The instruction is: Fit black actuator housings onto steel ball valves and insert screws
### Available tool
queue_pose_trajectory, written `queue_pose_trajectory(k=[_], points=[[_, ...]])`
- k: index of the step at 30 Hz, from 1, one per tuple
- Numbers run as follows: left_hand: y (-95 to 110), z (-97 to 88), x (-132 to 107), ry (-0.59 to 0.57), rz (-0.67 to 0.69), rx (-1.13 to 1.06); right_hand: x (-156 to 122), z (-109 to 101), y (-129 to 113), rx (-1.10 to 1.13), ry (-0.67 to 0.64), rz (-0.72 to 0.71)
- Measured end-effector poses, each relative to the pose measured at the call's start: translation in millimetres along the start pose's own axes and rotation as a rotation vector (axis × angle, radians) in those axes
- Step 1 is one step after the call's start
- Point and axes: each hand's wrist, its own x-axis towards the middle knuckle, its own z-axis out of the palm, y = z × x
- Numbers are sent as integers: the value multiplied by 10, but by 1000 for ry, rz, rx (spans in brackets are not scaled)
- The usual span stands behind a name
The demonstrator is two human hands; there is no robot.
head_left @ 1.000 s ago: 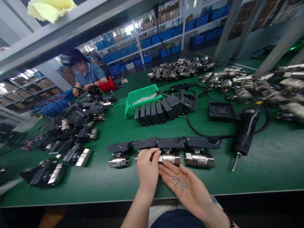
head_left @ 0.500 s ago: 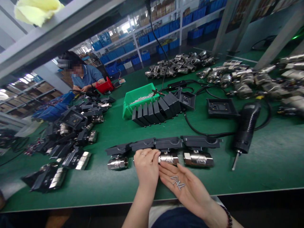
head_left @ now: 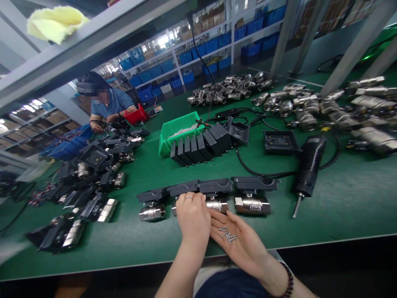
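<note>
My left hand (head_left: 194,219) is closed in front of the middle valves, its fingers curled down and its fingertips hidden. My right hand (head_left: 248,249) lies palm up beside it, cupping several small silver screws (head_left: 228,235). Just beyond my hands stand metal ball valves in a row, each under a dark grey plastic housing. The right valve (head_left: 252,205) with its housing (head_left: 256,184) and the left valve (head_left: 151,212) show plainly. Between them, a middle valve (head_left: 218,204) is partly covered by my hands.
A power screwdriver (head_left: 310,165) lies to the right, its cable behind it. A green bin (head_left: 164,140) of screws stands behind a row of grey housings (head_left: 194,150). Loose metal valves (head_left: 310,107) are heaped back right; finished-looking assemblies (head_left: 99,207) crowd the left. A person (head_left: 111,103) sits across.
The view has shifted slightly, so the bench items sit a little further left. My left hand stays closed at the middle valves; the screws remain in my right palm.
</note>
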Motion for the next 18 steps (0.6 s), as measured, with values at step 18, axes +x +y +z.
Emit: queue_pose_trajectory(k=[18], points=[[-21, 75, -30, 14, -125, -194, -16, 7, 5, 15, -31, -11]])
